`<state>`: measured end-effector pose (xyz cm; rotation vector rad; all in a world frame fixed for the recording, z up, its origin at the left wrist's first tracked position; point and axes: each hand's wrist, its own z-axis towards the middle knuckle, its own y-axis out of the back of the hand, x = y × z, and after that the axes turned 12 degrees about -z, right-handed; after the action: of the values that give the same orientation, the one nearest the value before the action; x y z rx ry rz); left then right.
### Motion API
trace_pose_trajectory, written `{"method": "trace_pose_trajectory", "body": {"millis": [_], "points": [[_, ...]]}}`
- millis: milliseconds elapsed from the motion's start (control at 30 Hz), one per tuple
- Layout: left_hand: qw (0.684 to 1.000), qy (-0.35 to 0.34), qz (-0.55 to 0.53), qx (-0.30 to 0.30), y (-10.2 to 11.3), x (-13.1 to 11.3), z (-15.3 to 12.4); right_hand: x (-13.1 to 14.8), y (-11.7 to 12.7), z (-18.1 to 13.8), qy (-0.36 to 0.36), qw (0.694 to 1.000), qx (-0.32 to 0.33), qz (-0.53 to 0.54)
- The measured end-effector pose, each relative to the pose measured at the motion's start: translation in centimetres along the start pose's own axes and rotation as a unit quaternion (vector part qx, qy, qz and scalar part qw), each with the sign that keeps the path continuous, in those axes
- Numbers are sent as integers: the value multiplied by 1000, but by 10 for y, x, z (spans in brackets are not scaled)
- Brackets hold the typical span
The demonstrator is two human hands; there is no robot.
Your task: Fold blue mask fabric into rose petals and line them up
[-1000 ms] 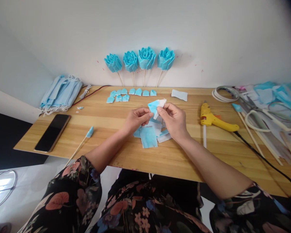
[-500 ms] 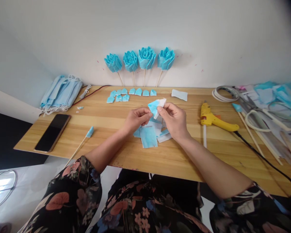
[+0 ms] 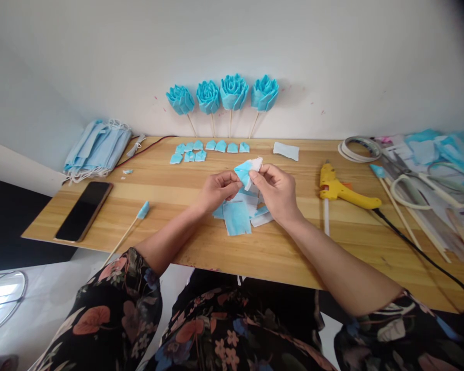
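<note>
Both my hands hold a small blue and white piece of mask fabric [image 3: 247, 169] above the wooden table [image 3: 170, 196]. My left hand [image 3: 216, 190] pinches its left edge; my right hand [image 3: 276, 193] pinches its right side, fingers closed. Just below them lies a pile of cut blue and white fabric squares [image 3: 237, 216]. Further back, a row of small folded blue petals [image 3: 209, 149] lies on the table. Several finished blue fabric roses [image 3: 222, 95] on sticks lean against the wall.
A yellow glue gun [image 3: 342, 191] with a black cord lies right of my hands. A phone [image 3: 84, 210] and a stack of blue masks [image 3: 96, 149] are at the left. A stick with a blue tip [image 3: 129, 229] lies near the front edge. Scissors [image 3: 421, 183], tape and sticks clutter the right.
The fabric piece has been folded a little tighter between my fingers; the hands have barely shifted.
</note>
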<state>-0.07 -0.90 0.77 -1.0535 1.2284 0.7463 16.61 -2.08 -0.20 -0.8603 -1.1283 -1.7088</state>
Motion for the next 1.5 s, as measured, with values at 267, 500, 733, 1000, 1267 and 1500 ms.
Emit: {"method": "trace_pose_trajectory", "body": {"millis": [267,500,733,1000,1267,1500], "points": [[1000,6,13,-14,-1,0,-1,-1,-2,-2,-2,1000,7,-8],[1000,16,15,-17,0,1,0,0,-2,-1,10,1000,8,-16],[1000,9,30,-2,-2,-3,-3,-1,-1,-1,4,1000,6,-7],[1000,7,2,2,-1,-2,-1,-1,1,2,-1,1000,-11,-2],[1000,-2,1,-4,1,3,0,0,0,1,-5,1000,-4,-4],[1000,0,-4,-4,1,4,1,0,0,1,-3,1000,-2,-3]]}}
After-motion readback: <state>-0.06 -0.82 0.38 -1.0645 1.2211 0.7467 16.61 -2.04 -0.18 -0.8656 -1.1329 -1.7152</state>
